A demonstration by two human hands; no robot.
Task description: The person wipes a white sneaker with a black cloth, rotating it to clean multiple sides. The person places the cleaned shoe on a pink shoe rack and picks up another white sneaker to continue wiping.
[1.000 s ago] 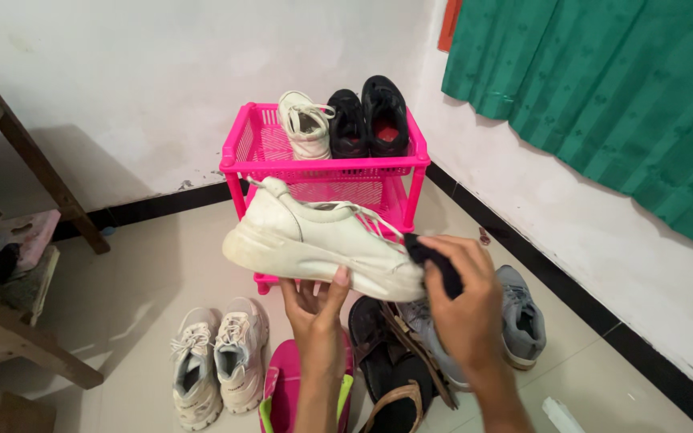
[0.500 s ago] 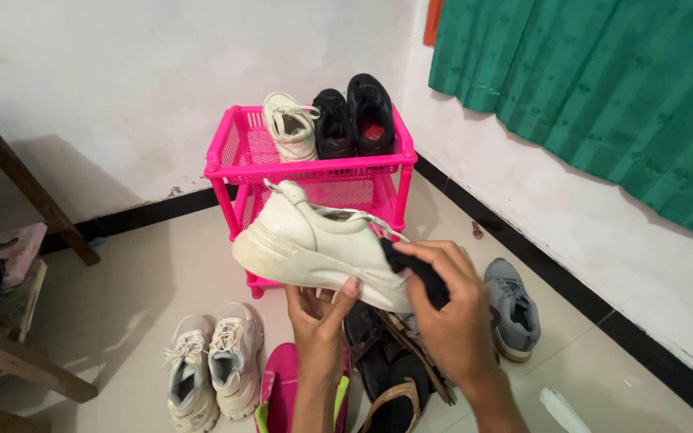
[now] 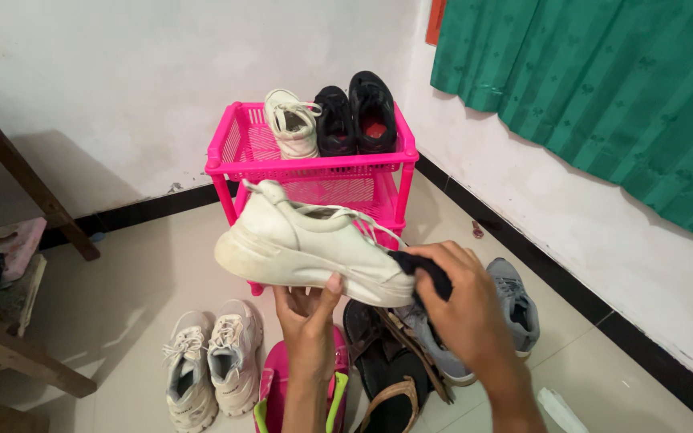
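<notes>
- Our left hand (image 3: 308, 321) was under the white sneaker (image 3: 306, 244), fingers closed up around its sole, holding it sideways in the air, toe pointing right.
- Our right hand (image 3: 463, 309) was clamped on a dark cloth (image 3: 427, 269), which was pressed against the sneaker's toe end.
- The sneaker hung in front of a pink plastic rack (image 3: 314, 168), above the floor.
- On the rack's top tier stood one white shoe (image 3: 292, 124) and a black pair (image 3: 354, 112), side by side.
- Below our hands, on the floor (image 3: 122, 273): a pair of off-white sneakers (image 3: 210, 365), a pink shoe (image 3: 270, 389), brown sandals (image 3: 387, 373) and a grey sneaker (image 3: 515, 305).
- Left: a wooden stand (image 3: 10, 337). Right: a green curtain (image 3: 603, 88) on the wall.
</notes>
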